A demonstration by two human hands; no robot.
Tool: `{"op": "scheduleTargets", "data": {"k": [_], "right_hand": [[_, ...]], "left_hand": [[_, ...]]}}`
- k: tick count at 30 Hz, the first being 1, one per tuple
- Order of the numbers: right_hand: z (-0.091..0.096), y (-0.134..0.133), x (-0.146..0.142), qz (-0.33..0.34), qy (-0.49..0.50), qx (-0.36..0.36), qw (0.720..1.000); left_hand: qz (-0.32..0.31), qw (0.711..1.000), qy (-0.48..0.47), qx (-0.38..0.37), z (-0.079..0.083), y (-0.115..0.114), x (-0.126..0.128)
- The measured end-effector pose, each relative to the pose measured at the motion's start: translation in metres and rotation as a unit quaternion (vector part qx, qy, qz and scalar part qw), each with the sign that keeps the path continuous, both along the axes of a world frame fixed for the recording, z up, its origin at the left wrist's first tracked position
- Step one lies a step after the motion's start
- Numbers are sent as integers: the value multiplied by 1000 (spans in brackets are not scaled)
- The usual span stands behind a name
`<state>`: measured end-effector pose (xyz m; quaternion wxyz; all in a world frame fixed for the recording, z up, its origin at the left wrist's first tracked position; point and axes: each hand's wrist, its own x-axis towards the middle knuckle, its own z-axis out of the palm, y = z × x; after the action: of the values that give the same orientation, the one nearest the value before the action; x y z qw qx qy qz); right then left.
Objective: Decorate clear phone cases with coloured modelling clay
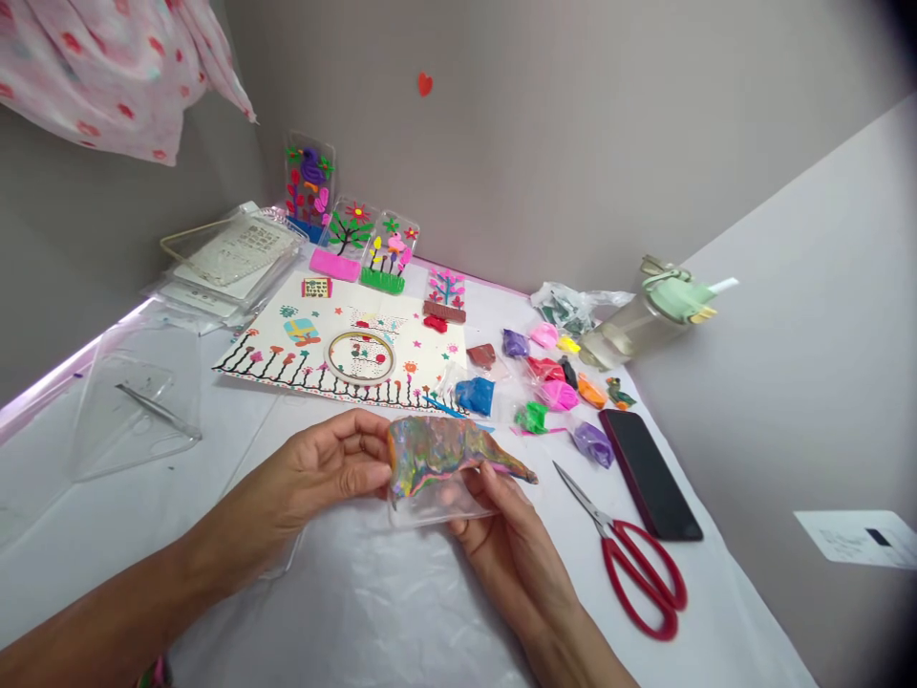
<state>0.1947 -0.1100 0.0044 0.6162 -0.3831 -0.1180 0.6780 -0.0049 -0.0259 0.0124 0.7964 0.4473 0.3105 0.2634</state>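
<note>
Both hands hold a clear phone case (438, 506) over the white table (373, 602), with a marbled, multicoloured sheet of clay (448, 451) lying on it. My left hand (330, 466) pinches the left end of the clay sheet and case with curled fingers. From below, my right hand (501, 530) supports the case, its thumb and fingers closed on the case's right edge. The clay's right tip sticks out past the case.
Red-handled scissors (630, 549) and a dark phone (649, 473) lie right of the hands. Several bagged clay lumps (548, 382) sit behind, beside a green-lidded bottle (645, 320). A decorated sheet with a tape ring (360, 355), decorated cases (351, 234) and empty clear cases (133, 406) fill the left.
</note>
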Motion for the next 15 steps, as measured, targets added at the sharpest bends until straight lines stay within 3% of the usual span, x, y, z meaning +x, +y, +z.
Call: {"op": "scheduleTargets", "data": {"k": [9, 15], "right_hand": [[1, -1, -2, 24, -9, 21, 999], [5, -2, -5, 30, -62, 25, 997]], "left_hand": [[-17, 999, -27, -3, 2, -2, -2], [13, 995, 18, 93, 6, -3, -3]]}}
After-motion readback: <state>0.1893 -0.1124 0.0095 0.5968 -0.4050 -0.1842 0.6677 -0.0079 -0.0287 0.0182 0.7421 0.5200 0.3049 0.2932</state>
